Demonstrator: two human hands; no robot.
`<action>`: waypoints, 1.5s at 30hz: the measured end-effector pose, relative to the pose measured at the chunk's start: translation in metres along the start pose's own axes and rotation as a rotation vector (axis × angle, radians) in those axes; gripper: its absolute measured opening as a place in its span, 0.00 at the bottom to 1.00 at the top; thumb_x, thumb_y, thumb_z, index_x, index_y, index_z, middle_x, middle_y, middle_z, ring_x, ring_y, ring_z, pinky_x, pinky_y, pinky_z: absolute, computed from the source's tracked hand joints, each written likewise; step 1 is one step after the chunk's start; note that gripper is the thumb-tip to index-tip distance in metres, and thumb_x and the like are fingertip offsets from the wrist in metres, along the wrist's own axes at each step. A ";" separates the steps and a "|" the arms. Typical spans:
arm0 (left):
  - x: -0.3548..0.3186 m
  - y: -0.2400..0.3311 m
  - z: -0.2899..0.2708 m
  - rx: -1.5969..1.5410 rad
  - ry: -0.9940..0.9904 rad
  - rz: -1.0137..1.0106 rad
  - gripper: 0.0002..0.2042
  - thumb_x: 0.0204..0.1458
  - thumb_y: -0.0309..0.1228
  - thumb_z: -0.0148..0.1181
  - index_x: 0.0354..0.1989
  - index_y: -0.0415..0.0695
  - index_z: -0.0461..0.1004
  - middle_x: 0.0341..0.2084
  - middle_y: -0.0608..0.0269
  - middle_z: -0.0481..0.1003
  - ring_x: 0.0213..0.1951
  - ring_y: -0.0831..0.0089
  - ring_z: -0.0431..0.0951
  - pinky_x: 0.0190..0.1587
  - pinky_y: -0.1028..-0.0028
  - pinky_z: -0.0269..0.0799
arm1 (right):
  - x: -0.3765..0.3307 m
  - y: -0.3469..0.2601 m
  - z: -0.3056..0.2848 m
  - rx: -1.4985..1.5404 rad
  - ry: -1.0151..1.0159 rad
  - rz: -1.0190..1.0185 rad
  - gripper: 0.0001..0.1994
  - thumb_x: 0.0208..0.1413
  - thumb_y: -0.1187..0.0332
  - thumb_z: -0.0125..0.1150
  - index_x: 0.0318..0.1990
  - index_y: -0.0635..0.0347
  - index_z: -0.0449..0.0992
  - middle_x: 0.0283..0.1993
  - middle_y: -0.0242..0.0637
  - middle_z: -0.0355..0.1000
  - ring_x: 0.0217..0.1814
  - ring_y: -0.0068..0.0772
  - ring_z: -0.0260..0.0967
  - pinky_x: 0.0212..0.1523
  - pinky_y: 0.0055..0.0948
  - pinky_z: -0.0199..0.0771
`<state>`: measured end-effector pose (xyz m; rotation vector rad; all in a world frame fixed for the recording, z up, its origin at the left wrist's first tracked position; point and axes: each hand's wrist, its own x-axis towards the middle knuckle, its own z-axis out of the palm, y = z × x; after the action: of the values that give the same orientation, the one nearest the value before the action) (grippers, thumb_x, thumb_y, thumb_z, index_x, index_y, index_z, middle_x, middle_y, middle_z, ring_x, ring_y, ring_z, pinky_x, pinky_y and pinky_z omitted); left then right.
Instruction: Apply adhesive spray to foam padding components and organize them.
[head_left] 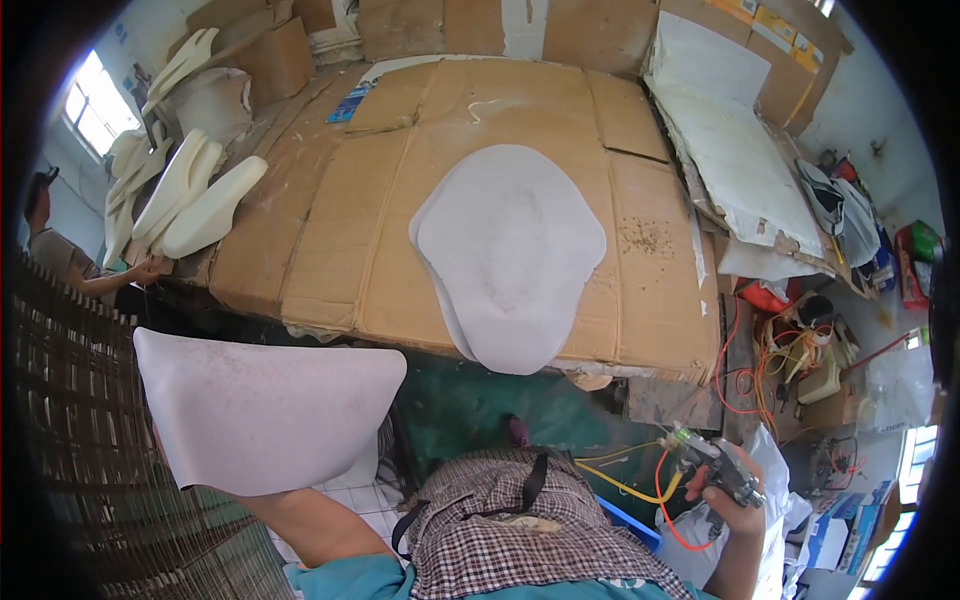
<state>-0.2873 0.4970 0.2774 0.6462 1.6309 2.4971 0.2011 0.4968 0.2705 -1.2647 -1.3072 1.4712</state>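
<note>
My left forearm (pixel 315 525) reaches up behind a pale lilac-grey curved pad (pixel 270 415), which is held raised at the table's near left. The pad hides my left hand's fingers. At the right, my right hand (pixel 738 505) is closed around a metal spray gun (pixel 715 465), with orange and yellow hoses trailing from it. The gun is apart from the pad and points up toward the left. On the cardboard-covered table (pixel 345 230) lie lilac-grey pads of a rounded, seat-like shape (pixel 510 250), one partly covering another.
Cream moulded pieces (pixel 215 205) crowd the table's left end, near another person's hand (pixel 147 270). A slatted rack (pixel 80 420) stands close at my left. Tangled hoses (pixel 775 350) and a white-covered board (pixel 735 165) are at the right. A blue-edged container (pixel 630 525) sits beside my apron.
</note>
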 end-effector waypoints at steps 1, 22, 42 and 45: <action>0.000 -0.001 0.000 -0.002 0.000 -0.003 0.17 0.53 0.37 0.40 0.38 0.37 0.70 0.32 0.56 0.73 0.29 0.68 0.77 0.30 0.70 0.77 | 0.006 0.000 0.007 0.041 -0.033 -0.024 0.29 0.40 0.72 0.62 0.53 0.70 0.61 0.29 0.41 0.70 0.27 0.29 0.69 0.32 0.28 0.72; 0.001 0.005 0.001 -0.033 0.031 -0.036 0.18 0.53 0.39 0.40 0.39 0.37 0.69 0.33 0.55 0.73 0.29 0.68 0.77 0.29 0.70 0.77 | 0.015 -0.011 -0.008 -0.082 0.084 -0.036 0.27 0.40 0.67 0.65 0.49 0.69 0.64 0.28 0.39 0.70 0.26 0.29 0.69 0.30 0.27 0.71; -0.023 0.021 -0.004 -0.045 0.138 -0.054 0.19 0.53 0.41 0.39 0.40 0.36 0.69 0.34 0.55 0.73 0.30 0.68 0.77 0.29 0.70 0.77 | 0.048 -0.013 -0.033 -0.144 -0.019 -0.111 0.29 0.40 0.67 0.64 0.51 0.69 0.62 0.29 0.38 0.68 0.27 0.29 0.68 0.32 0.26 0.70; -0.027 0.011 -0.010 0.289 0.079 0.186 0.21 0.53 0.43 0.38 0.41 0.36 0.68 0.35 0.55 0.72 0.33 0.65 0.76 0.31 0.67 0.77 | 0.069 -0.007 -0.054 -0.205 0.134 -0.148 0.30 0.42 0.66 0.63 0.54 0.69 0.60 0.28 0.35 0.67 0.26 0.26 0.67 0.30 0.23 0.69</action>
<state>-0.2648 0.4760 0.2755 0.7704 2.0752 2.4570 0.2398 0.5754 0.2671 -1.3414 -1.4566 1.1534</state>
